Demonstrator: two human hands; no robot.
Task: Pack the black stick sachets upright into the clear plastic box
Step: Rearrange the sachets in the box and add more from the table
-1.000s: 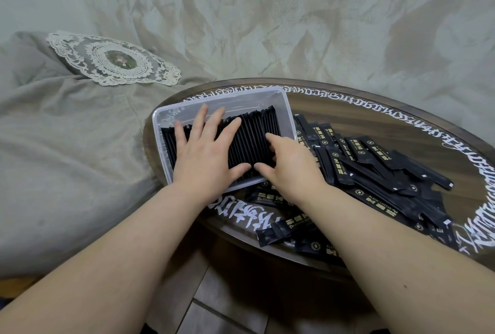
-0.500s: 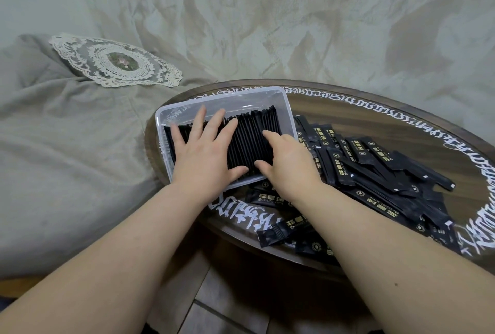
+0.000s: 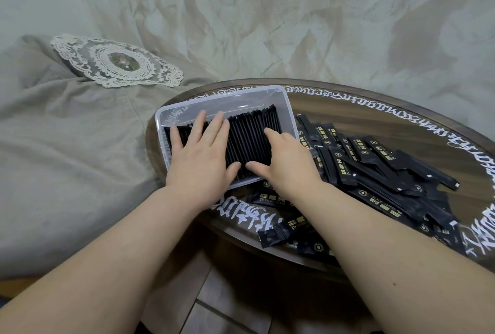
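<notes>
A clear plastic box (image 3: 227,96) sits at the left edge of the round table. A tight row of black stick sachets (image 3: 249,138) stands on edge inside it. My left hand (image 3: 201,156) lies flat on the left part of the row, fingers straight and spread. My right hand (image 3: 286,162) presses on the row's right end by the box's right wall, its fingers extended over the sachets. The two thumbs nearly meet at the box's near wall. A loose pile of black sachets (image 3: 375,170) with gold print lies on the table to the right.
The round dark table (image 3: 401,111) has a glass top with white lettering around the rim. More sachets (image 3: 278,232) lie near its front edge. A grey cloth-covered surface with a lace doily (image 3: 115,61) is on the left. Tiled floor shows below.
Both hands stay on the packed row. My left fingers have closed together slightly and the thumbs have come nearer each other. The box has not moved.
</notes>
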